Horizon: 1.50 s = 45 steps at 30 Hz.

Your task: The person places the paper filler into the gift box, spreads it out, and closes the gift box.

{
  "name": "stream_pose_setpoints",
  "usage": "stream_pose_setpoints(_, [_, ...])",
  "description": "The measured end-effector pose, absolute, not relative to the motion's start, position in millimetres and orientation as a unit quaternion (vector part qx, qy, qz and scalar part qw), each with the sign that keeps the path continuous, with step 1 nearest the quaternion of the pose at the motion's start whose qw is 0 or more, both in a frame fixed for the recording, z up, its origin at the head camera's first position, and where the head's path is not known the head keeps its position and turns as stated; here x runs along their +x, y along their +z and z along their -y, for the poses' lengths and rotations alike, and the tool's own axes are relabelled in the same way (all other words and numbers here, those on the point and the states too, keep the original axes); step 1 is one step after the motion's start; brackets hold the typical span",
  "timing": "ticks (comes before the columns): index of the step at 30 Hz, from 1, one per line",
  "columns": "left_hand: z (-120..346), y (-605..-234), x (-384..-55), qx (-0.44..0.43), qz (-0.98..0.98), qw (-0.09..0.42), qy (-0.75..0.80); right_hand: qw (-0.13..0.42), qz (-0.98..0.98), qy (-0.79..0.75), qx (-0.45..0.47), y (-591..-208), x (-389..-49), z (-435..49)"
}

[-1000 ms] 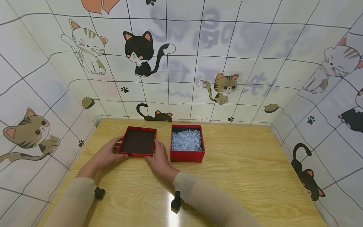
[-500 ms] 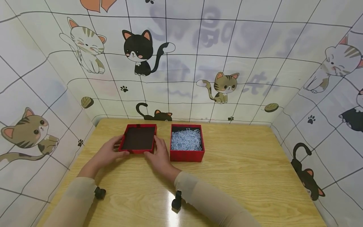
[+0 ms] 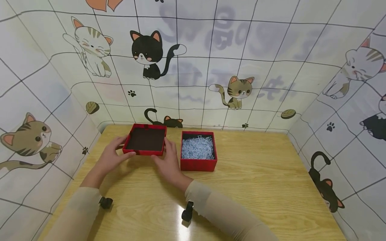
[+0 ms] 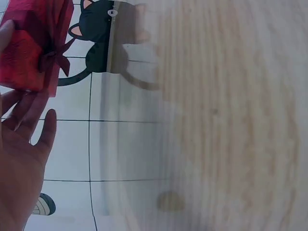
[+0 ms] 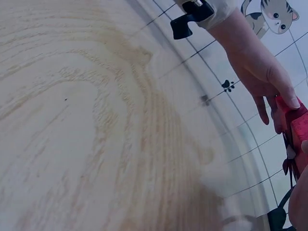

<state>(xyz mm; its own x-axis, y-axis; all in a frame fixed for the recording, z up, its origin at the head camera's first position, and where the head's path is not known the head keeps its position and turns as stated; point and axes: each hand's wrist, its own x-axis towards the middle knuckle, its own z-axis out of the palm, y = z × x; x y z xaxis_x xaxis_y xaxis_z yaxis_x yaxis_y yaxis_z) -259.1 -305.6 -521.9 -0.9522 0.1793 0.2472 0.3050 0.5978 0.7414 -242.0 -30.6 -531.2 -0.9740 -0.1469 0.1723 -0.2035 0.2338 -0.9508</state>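
A red box lid [image 3: 145, 139] with a dark inside is held up off the table, its hollow side facing me. My left hand [image 3: 110, 157] grips its left side, thumb at the front edge. At the opposite side, my right hand [image 3: 169, 165] holds it with the thumb along the front. A dark red ribbon bow [image 4: 54, 57] shows on the lid's outer face in the left wrist view. Just right of my right hand stands the open red box [image 3: 199, 165], filled with pale blue paper shreds [image 3: 198, 148]. In the right wrist view, my right hand [image 5: 300, 202] is mostly cut off.
The wooden table [image 3: 250, 187] is enclosed by white walls [image 3: 196, 40] printed with cats and grid lines. The back wall rises close behind the lid and box. Each sleeve carries a small black camera, one being the left wrist camera [image 3: 106, 203].
Both hands have raised the lid, which moves up and slightly toward the back wall, its front edge lifting. The box of paper shreds stays where it was.
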Motion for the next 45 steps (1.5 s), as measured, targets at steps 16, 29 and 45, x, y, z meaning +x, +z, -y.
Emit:
stream_pose_setpoints(16, [295.3,-505.2,-255.8,-0.121,0.859,0.110,-0.485,0.066,0.780,0.610,0.123,-509.4,-238.2,23.6])
stream_pose_setpoints(29, [289.3,-497.5,-251.8,-0.136,0.842,0.131,-0.505,0.060,0.775,0.614,0.138,-500.9,-242.8,15.3])
stream_pose_setpoints(45, [266.8,-473.0,-237.3,-0.158,0.799,0.293,-0.501,0.150,0.732,0.645,0.163,-493.9,-247.5,20.4])
